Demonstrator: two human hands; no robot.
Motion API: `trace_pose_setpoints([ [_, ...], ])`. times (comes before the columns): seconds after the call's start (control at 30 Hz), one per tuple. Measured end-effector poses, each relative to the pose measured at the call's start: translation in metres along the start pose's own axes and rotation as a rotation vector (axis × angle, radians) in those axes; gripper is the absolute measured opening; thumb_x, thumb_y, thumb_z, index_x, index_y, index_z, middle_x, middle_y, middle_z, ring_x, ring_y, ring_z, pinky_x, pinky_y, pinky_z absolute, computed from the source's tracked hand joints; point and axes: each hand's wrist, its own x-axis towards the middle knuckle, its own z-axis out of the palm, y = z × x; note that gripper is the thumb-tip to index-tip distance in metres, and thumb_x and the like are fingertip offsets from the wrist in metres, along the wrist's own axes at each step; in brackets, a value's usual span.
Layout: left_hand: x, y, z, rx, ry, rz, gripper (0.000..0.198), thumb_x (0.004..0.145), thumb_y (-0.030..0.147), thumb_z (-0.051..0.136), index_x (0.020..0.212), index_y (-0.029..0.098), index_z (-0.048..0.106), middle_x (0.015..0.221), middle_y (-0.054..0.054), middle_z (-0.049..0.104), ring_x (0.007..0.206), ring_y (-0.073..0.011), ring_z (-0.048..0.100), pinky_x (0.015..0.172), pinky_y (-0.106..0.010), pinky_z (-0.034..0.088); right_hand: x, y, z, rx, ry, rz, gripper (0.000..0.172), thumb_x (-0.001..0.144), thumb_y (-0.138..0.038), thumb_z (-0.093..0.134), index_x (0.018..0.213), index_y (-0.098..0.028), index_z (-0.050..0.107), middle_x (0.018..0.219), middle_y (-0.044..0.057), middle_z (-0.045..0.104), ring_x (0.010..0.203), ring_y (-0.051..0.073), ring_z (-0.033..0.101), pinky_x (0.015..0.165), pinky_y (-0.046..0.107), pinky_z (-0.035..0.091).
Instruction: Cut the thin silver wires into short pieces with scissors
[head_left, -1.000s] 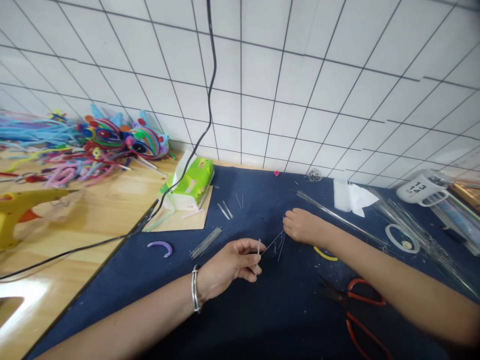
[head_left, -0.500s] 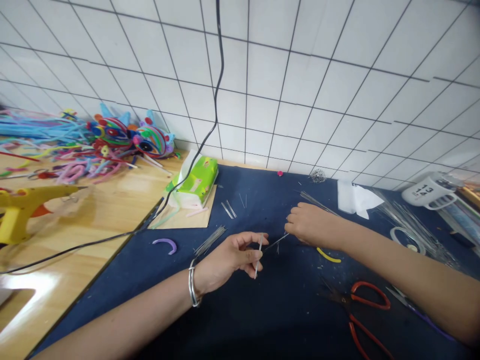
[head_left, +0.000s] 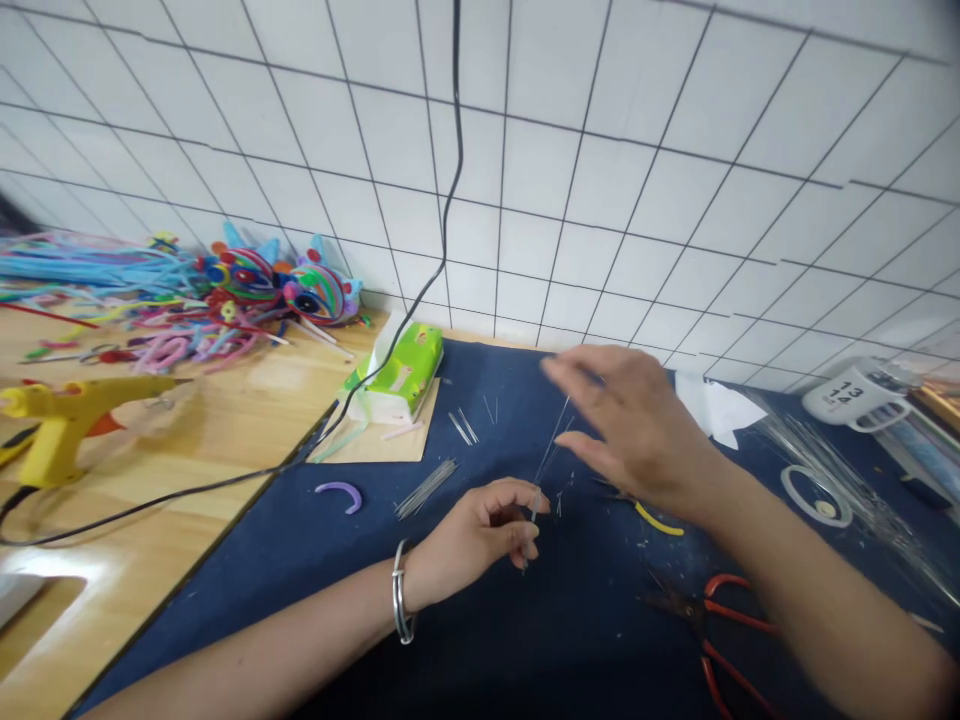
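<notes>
My left hand [head_left: 487, 525], a silver bangle on its wrist, hovers over the dark blue mat [head_left: 315, 560] with its fingers pinched on several thin metal wires [head_left: 546, 462] that stick up from the grip. My right hand [head_left: 626, 425] is raised above the mat just right of those wires, blurred by motion, fingers spread and nothing seen in them. A small bundle of cut wires [head_left: 426, 487] lies on the mat left of my left hand.
Red-handled scissors [head_left: 720, 640] lie at lower right. A yellow curved piece [head_left: 660, 520], a purple curved piece [head_left: 339, 493], a green tissue pack [head_left: 394, 372], a yellow glue gun [head_left: 67, 420], colourful pipe cleaners [head_left: 187, 300], a tape ring [head_left: 816, 495], long wires and a white cup [head_left: 855, 392] surround the work spot.
My right hand has lifted off the mat and opened, rising beside the wires. My left hand keeps its pinch; the wires in it now stand longer above the fingers.
</notes>
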Motion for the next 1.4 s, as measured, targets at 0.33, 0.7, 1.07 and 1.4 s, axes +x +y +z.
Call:
trace_pose_setpoints([
  [0.33, -0.002, 0.000, 0.003, -0.031, -0.078, 0.023, 0.013, 0.075, 0.018, 0.057, 0.087, 0.013, 0.055, 0.072, -0.001, 0.055, 0.058, -0.0091, 0.056, 0.055, -0.024, 0.047, -0.034, -0.025, 0.058, 1.131, -0.291, 0.547, 0.017, 0.082, -0.028, 0.050, 0.094, -0.020, 0.058, 0.089, 0.001, 0.053, 0.065, 0.009, 0.055, 0.062, 0.024, 0.047],
  [0.7, -0.002, -0.002, 0.002, 0.002, -0.037, 0.033, 0.014, 0.075, 0.019, 0.056, 0.089, 0.016, 0.056, 0.126, -0.009, 0.039, 0.062, -0.0067, 0.057, 0.057, -0.025, 0.049, -0.044, 0.003, 0.046, 1.058, -0.207, 0.604, 0.015, 0.079, -0.028, 0.052, 0.083, -0.019, 0.063, 0.080, 0.002, 0.060, 0.068, 0.011, 0.057, 0.064, 0.025, 0.047],
  [1.07, 0.007, -0.013, 0.001, -0.039, 0.070, -0.092, 0.021, 0.076, 0.024, 0.056, 0.094, 0.015, 0.053, 0.083, -0.003, 0.057, 0.063, -0.0105, 0.055, 0.059, -0.026, 0.047, -0.086, 0.091, 0.085, 0.438, -0.044, 0.730, 0.015, 0.075, -0.031, 0.052, 0.076, -0.020, 0.062, 0.077, 0.002, 0.064, 0.067, 0.015, 0.057, 0.063, 0.028, 0.043],
  [1.4, 0.011, -0.016, 0.000, -0.076, 0.137, -0.088, 0.022, 0.075, 0.027, 0.058, 0.093, 0.015, 0.053, 0.075, 0.000, 0.055, 0.065, -0.0117, 0.055, 0.058, -0.025, 0.046, -0.092, 0.091, 0.091, 0.524, -0.102, 0.736, 0.016, 0.077, -0.029, 0.051, 0.074, -0.019, 0.062, 0.083, 0.002, 0.064, 0.069, 0.014, 0.059, 0.066, 0.027, 0.045],
])
